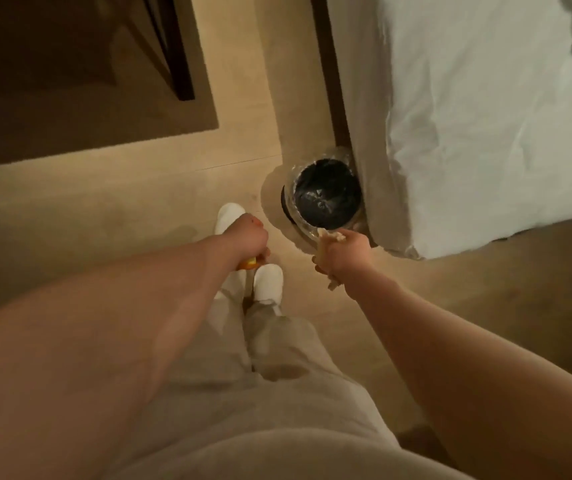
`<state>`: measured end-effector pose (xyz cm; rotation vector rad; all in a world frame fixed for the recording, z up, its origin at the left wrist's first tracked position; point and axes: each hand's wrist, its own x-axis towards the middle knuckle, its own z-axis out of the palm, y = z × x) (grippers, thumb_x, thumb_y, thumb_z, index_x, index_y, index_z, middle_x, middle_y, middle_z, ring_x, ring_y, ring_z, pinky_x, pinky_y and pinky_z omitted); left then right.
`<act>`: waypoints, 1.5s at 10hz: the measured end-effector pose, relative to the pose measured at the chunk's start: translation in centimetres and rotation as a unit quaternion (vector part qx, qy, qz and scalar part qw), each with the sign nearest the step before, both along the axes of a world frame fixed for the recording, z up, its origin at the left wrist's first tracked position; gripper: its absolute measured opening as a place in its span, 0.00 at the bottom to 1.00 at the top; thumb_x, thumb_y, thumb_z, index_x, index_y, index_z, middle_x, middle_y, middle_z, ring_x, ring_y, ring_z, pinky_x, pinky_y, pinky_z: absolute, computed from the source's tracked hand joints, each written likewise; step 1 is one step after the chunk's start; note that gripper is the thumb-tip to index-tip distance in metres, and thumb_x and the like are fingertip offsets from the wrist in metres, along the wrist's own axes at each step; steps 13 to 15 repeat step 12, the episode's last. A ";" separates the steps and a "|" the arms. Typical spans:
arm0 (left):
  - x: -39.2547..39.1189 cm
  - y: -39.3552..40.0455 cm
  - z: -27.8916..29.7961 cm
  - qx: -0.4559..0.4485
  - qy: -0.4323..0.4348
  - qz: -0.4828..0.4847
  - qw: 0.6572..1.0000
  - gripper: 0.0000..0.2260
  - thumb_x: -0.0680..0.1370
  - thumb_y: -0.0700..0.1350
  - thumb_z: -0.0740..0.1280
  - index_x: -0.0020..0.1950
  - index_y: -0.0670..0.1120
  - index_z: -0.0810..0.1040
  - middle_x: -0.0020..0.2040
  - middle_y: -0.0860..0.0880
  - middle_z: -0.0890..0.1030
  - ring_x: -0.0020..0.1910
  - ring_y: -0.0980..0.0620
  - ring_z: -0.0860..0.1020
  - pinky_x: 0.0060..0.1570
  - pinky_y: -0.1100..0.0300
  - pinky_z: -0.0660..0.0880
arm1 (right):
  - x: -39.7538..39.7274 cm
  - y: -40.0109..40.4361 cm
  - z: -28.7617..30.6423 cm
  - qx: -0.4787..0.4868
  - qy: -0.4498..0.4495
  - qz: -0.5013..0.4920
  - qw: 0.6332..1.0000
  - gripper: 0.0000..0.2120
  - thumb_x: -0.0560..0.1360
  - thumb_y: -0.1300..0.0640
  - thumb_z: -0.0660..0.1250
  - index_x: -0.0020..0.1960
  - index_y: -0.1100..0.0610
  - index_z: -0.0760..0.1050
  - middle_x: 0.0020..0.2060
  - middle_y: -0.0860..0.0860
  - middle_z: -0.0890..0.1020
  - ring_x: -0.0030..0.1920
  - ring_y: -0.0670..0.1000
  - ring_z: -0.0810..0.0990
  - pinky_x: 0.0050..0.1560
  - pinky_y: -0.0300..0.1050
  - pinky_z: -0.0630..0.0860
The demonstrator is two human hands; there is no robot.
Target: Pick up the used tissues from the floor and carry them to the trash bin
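A round trash bin (324, 194) with a dark inside and a clear plastic liner stands on the floor against the bed's corner. My right hand (341, 252) is closed around crumpled white tissues (329, 234), whose ends stick out above and below the fist. It hovers just short of the bin's near rim. My left hand (248, 237) is closed on a small orange and yellow object (248, 264), mostly hidden in the fist, left of the bin above my slippers.
A bed with white sheets (485, 116) fills the upper right, its dark base beside the bin. A dark rug (87, 116) and a dark furniture leg (173, 57) lie at the upper left. My white slippers (269, 282) stand on light wooden floor.
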<state>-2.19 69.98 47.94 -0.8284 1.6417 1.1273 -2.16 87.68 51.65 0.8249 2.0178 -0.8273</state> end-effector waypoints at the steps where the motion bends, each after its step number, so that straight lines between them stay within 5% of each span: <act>1: -3.7 0.6 -1.8 0.041 -0.053 -0.006 0.998 0.12 0.80 0.33 0.54 0.56 0.46 0.73 0.48 0.36 0.82 0.50 0.37 0.84 0.54 0.41 0.79 | -1.9 0.8 -0.9 -0.038 0.003 -0.110 0.993 0.08 0.76 0.62 0.62 0.51 0.56 0.79 0.30 0.52 0.77 0.27 0.51 0.75 0.29 0.45 0.74; 2: -7.3 1.3 -4.1 0.066 -0.094 0.008 0.993 0.11 0.81 0.33 0.56 0.55 0.46 0.74 0.42 0.41 0.79 0.36 0.45 0.79 0.35 0.52 0.83 | -4.2 2.0 -3.9 -0.025 0.031 -0.180 0.983 0.11 0.78 0.63 0.57 0.45 0.58 0.77 0.30 0.54 0.74 0.26 0.50 0.69 0.24 0.41 0.67; 3: -9.9 2.5 -7.3 0.082 -0.107 -0.008 0.991 0.10 0.81 0.32 0.59 0.53 0.44 0.77 0.42 0.42 0.78 0.31 0.48 0.76 0.27 0.60 0.76 | -6.1 3.6 -7.7 -0.037 0.016 -0.250 0.967 0.09 0.78 0.64 0.57 0.42 0.60 0.74 0.31 0.52 0.72 0.24 0.46 0.73 0.21 0.38 0.68; 4: -11.4 4.6 -11.9 0.094 -0.123 -0.024 0.988 0.12 0.80 0.33 0.62 0.58 0.45 0.78 0.45 0.44 0.80 0.31 0.50 0.77 0.30 0.59 0.76 | -7.0 5.0 -12.3 -0.076 -0.016 -0.381 0.921 0.06 0.77 0.61 0.60 0.43 0.59 0.73 0.32 0.52 0.73 0.25 0.45 0.75 0.27 0.39 0.71; 6: -14.2 9.5 -20.3 0.092 -0.170 0.026 0.981 0.05 0.82 0.43 0.62 0.55 0.46 0.75 0.40 0.47 0.78 0.34 0.50 0.77 0.31 0.61 0.77 | -8.5 7.2 -22.1 -0.216 -0.071 -0.620 0.751 0.09 0.81 0.57 0.59 0.47 0.61 0.73 0.38 0.58 0.80 0.34 0.55 0.79 0.41 0.50 0.79; 7: -15.5 11.0 -24.0 0.087 -0.187 0.038 0.978 0.15 0.78 0.48 0.65 0.62 0.41 0.77 0.47 0.45 0.81 0.40 0.49 0.81 0.30 0.60 0.79 | -9.2 8.0 -25.8 -0.280 -0.088 -0.636 0.714 0.16 0.82 0.53 0.56 0.45 0.61 0.77 0.41 0.57 0.81 0.40 0.55 0.79 0.46 0.50 0.79; 8: -16.4 12.4 -26.1 0.086 -0.180 0.028 0.980 0.19 0.80 0.51 0.63 0.68 0.46 0.77 0.59 0.45 0.82 0.53 0.48 0.82 0.39 0.55 0.80 | -9.2 8.5 -28.6 -0.292 -0.106 -0.644 0.699 0.16 0.82 0.50 0.58 0.50 0.61 0.76 0.49 0.58 0.80 0.48 0.55 0.79 0.45 0.52 0.83; 9: -16.9 13.2 -26.4 0.078 -0.162 0.041 0.983 0.15 0.81 0.52 0.63 0.65 0.49 0.75 0.61 0.44 0.78 0.54 0.47 0.80 0.42 0.53 0.79 | -9.0 8.9 -29.2 -0.278 -0.095 -0.657 0.695 0.14 0.81 0.50 0.59 0.60 0.60 0.71 0.61 0.60 0.76 0.57 0.57 0.79 0.38 0.52 0.85; 10: -16.8 12.8 -25.3 0.075 -0.173 0.043 0.981 0.16 0.81 0.53 0.63 0.66 0.48 0.74 0.61 0.45 0.79 0.53 0.47 0.81 0.44 0.52 0.78 | -8.8 9.0 -27.7 -0.263 -0.102 -0.661 0.695 0.12 0.82 0.50 0.59 0.56 0.59 0.69 0.67 0.59 0.73 0.65 0.58 0.77 0.48 0.54 0.82; 11: -16.4 11.9 -23.5 0.057 -0.173 0.015 0.983 0.18 0.81 0.53 0.62 0.70 0.50 0.73 0.63 0.47 0.79 0.52 0.48 0.81 0.46 0.54 0.77 | -8.7 9.1 -25.5 -0.277 -0.105 -0.667 0.684 0.18 0.82 0.49 0.59 0.68 0.56 0.67 0.70 0.58 0.71 0.68 0.58 0.75 0.58 0.54 0.78; 12: -16.2 10.8 -21.7 0.022 -0.149 -0.024 0.988 0.15 0.80 0.53 0.64 0.65 0.50 0.76 0.61 0.48 0.81 0.50 0.49 0.82 0.45 0.56 0.77 | -8.6 9.4 -22.7 -0.246 -0.099 -0.646 0.716 0.23 0.82 0.50 0.61 0.74 0.57 0.65 0.66 0.58 0.75 0.61 0.58 0.80 0.52 0.55 0.81; 15: -16.2 10.8 -21.7 0.022 -0.149 -0.024 0.988 0.15 0.80 0.53 0.64 0.65 0.50 0.76 0.61 0.48 0.81 0.50 0.49 0.82 0.45 0.56 0.77 | -8.6 9.4 -22.7 -0.246 -0.099 -0.646 0.716 0.23 0.82 0.50 0.61 0.74 0.57 0.65 0.66 0.58 0.75 0.61 0.58 0.80 0.52 0.55 0.81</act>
